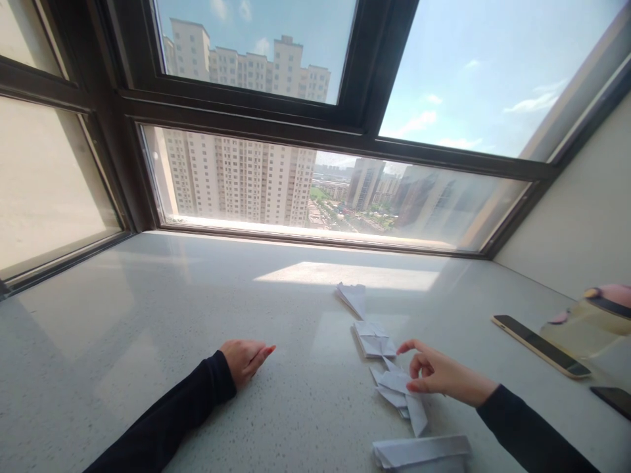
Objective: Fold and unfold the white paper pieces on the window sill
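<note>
My left hand [245, 358] lies on its side on the pale stone counter [172, 315], fingers stretched out together and holding nothing. My right hand [436, 373] hovers over a folded white paper figure [397, 387], fingers curled with the fingertips on its edge. A second folded paper piece [373, 338] lies just beyond it, and a third [353, 297] sits farther back near the sunlit patch. Another folded paper [421, 452] rests at the near edge below my right hand.
A phone [539, 345] lies face up to the right, beside a translucent yellowish bag or container [589, 325] and a dark flat object [614, 399]. Big windows with dark frames [315, 128] rise behind the counter, and a wall closes the right side.
</note>
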A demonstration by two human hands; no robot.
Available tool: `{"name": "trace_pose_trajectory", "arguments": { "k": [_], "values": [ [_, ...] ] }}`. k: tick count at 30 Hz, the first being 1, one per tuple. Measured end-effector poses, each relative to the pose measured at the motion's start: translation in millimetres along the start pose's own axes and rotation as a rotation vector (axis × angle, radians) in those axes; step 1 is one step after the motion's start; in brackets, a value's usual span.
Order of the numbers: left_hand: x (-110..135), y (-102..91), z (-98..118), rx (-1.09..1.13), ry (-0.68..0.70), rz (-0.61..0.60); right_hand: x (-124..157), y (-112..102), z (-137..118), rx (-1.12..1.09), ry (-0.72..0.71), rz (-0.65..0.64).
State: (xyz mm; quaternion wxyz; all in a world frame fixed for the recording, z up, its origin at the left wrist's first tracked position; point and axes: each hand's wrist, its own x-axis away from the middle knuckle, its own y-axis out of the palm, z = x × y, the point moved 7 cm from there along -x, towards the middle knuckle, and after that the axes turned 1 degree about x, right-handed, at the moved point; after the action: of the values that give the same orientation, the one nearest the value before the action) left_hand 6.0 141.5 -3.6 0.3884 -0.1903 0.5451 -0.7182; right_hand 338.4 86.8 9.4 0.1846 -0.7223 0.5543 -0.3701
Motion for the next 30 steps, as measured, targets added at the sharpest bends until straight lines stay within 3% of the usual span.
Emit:
{"name": "trace_pose_trajectory", "arguments": {
  "k": [8, 13, 18, 23, 30],
  "values": [
    [-2, 2.4, -1, 0.023, -0.017, -0.026, 14, -7, -15, -0.328, 0.006, -0.152],
    [-1, 3.0, -1, 0.028, -0.014, -0.022, 29, -19, -16, -0.509, 0.123, -0.002],
    [-1, 3.9, -2, 0.032, -0.015, -0.017, 33, -12, -11, -0.691, 0.166, 0.128],
    [-1, 2.5, -2, 0.016, -0.017, -0.007, 36, 1, -7, -0.663, 0.193, 0.106],
    [-1, 1.7, -2, 0.001, -0.012, 0.013, 34, 10, -5, -0.4, 0.202, 0.075]
  ]
}}
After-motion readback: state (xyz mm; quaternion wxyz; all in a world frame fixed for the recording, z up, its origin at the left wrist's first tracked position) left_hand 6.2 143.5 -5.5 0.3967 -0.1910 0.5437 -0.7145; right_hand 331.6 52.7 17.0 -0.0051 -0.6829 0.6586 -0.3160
